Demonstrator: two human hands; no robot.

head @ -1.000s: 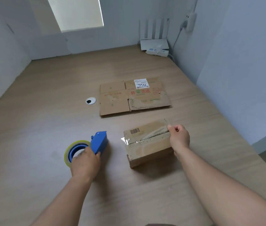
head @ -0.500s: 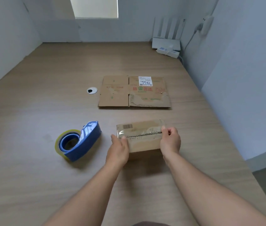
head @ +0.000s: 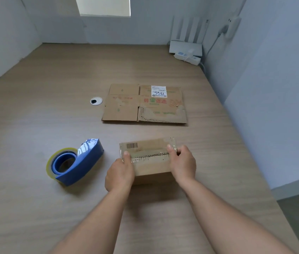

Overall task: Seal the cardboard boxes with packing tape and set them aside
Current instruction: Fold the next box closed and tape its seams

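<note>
Head view, nearest first: 2 bare forearms reach in from the bottom edge to a small box standing on the wooden table. The left hand grasps the box's left end, with the thumb lying on top near the corner and the other fingers hidden down the side. The right hand grasps the right end, thumb on top and fingers curled round the far right edge. Between the 2 thumbs a strip of clear tape runs along the top seam, shiny and slightly wrinkled. A barcode is printed at the back left of the top.

Left of the box and apart from it, a blue tape dispenser lies on the table holding a yellowish roll; neither hand touches it.

Farther back a flattened box lies flat, with a white label bearing handwritten digits near its far edge and red print below that. Just left of it sits a round cable hole cover.

In the far right corner, against the wall, a white router with upright antennas stands behind a white power strip
</note>
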